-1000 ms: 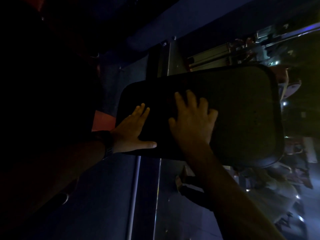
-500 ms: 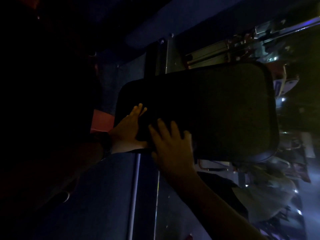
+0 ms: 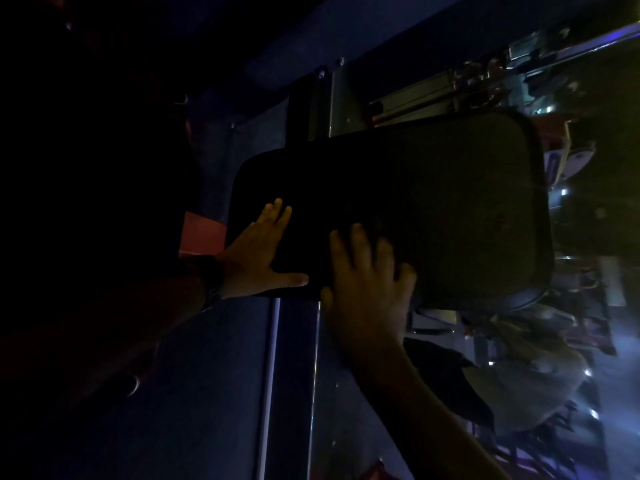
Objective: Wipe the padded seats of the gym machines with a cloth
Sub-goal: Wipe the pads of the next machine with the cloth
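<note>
Pressing both flat, no grip: L hand (image 3: 258, 251) on L end of padded seat (image 3: 433, 209), R hand (image 3: 367, 278) over lower edge. R half bare; under-palm too dark.

We see one padded seat (image 3: 433, 209), a dark rectangle with rounded corners and a raised, piped edge, filling the centre and right of the frame. It sits tilted, its long side climbing toward the upper right, its broad face turned to us. The surface looks matte and finely grained in the dim light.
</note>
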A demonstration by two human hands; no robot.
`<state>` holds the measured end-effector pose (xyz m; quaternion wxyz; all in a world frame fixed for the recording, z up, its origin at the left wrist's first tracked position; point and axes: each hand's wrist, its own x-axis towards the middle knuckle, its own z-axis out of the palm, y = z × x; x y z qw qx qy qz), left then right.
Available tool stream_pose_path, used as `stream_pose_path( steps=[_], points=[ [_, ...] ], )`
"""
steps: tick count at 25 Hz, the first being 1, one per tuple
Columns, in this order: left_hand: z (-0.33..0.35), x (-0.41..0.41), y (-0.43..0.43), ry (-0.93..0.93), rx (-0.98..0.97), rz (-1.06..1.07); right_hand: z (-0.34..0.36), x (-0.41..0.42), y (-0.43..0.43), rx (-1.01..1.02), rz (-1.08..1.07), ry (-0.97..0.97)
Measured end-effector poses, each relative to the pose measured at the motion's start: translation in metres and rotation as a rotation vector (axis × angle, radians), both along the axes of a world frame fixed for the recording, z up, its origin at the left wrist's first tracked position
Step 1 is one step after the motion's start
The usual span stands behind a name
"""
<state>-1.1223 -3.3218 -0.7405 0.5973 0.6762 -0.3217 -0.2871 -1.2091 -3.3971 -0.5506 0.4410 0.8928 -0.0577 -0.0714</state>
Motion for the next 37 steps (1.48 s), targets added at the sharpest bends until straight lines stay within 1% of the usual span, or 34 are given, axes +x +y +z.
stream_pose_path(
  steps=[1,2,3,4,5,6,7,8,9,10,11,12,13,14,15,16,17,19,20,21,23,24,26,27,28,29,30,31,33,34,35,36,37],
  points=[
    [0.001,-0.001,-0.001,0.002,0.000,0.003,0.003,-0.003,-0.001,-0.010,0.064,0.089],
    [0.001,-0.001,-0.001,-0.001,0.002,0.013,0.009,0.003,-0.008,0.030,0.062,0.136],
    [0.000,-0.001,-0.002,-0.003,0.007,0.022,0.015,0.013,-0.013,0.079,-0.008,0.080],
    [-0.001,-0.002,-0.002,-0.002,0.009,0.024,0.020,0.022,-0.012,0.103,-0.115,-0.031],
    [-0.001,-0.001,-0.002,0.000,0.009,0.018,0.019,0.026,-0.008,0.070,-0.168,-0.090],
    [0.000,-0.002,-0.003,0.004,0.009,0.012,0.013,0.023,-0.001,0.025,-0.136,-0.062],
    [0.002,-0.002,-0.003,0.009,0.010,0.010,0.007,0.017,0.005,0.001,-0.063,0.051],
    [0.004,-0.003,-0.003,0.012,0.010,0.014,0.008,0.014,0.004,0.008,0.029,0.145],
    [0.005,-0.003,-0.004,0.011,0.011,0.021,0.016,0.019,-0.003,0.041,0.043,0.215],
    [0.003,-0.003,-0.005,0.013,0.014,0.029,0.026,0.030,-0.011,0.079,-0.020,0.170],
    [0.002,-0.003,-0.006,0.015,0.019,0.031,0.036,0.040,-0.012,0.091,-0.119,0.047],
    [0.000,-0.002,-0.007,0.013,0.019,0.030,0.038,0.045,-0.010,0.064,-0.157,-0.056],
    [0.000,-0.002,-0.008,0.010,0.018,0.032,0.031,0.046,-0.005,0.011,-0.128,-0.049],
    [0.000,-0.002,-0.009,0.009,0.016,0.041,0.019,0.043,0.003,-0.005,-0.086,0.068],
    [0.002,-0.003,-0.009,0.010,0.011,0.047,0.010,0.040,0.008,0.022,-0.060,0.216],
    [0.005,-0.003,-0.010,0.017,0.008,0.048,0.010,0.045,0.007,0.065,-0.047,0.305],
    [0.008,-0.004,-0.010,0.027,0.012,0.049,0.017,0.058,0.001,0.082,-0.071,0.299],
    [0.009,-0.003,-0.009,0.038,0.026,0.060,0.029,0.081,-0.006,0.076,-0.201,0.103],
    [0.009,-0.002,-0.009,0.038,0.023,0.062,0.027,0.084,-0.006,0.035,-0.179,0.064],
    [0.010,-0.002,-0.010,0.045,0.014,0.065,0.018,0.077,-0.005,0.003,-0.081,0.086],
    [0.008,-0.004,-0.014,0.070,-0.006,0.082,0.009,0.071,-0.003,0.019,0.067,0.284],
    [0.008,-0.005,-0.015,0.074,-0.003,0.091,0.013,0.084,-0.010,0.048,0.060,0.307],
    [0.006,-0.004,-0.014,0.046,0.009,0.094,0.025,0.113,-0.013,0.044,-0.092,0.136],
    [0.007,-0.003,-0.013,0.021,0.014,0.095,0.023,0.117,-0.012,0.007,-0.104,0.100],
    [0.007,-0.002,-0.012,0.003,0.016,0.095,0.014,0.113,-0.010,-0.021,-0.024,0.130],
    [0.009,-0.001,-0.011,0.003,0.014,0.094,0.003,0.105,-0.007,-0.022,0.068,0.249],
    [0.010,0.000,-0.010,0.015,0.007,0.092,0.001,0.103,-0.004,0.002,0.107,0.354],
    [0.011,0.001,-0.011,0.028,0.003,0.088,0.003,0.111,-0.007,0.025,0.090,0.380],
    [0.011,0.002,-0.012,0.037,0.006,0.079,0.013,0.139,-0.014,0.012,-0.068,0.192],
    [0.011,0.001,-0.012,0.037,0.006,0.071,0.014,0.145,-0.013,-0.019,-0.110,0.129],
    [0.011,0.002,-0.013,0.037,0.006,0.063,0.009,0.142,-0.013,-0.066,-0.050,0.124],
    [0.011,0.002,-0.014,0.037,0.006,0.062,0.000,0.134,-0.013,-0.083,0.052,0.182],
    [0.011,0.001,-0.014,0.036,0.007,0.066,-0.002,0.130,-0.011,-0.058,0.110,0.287]
  ],
)
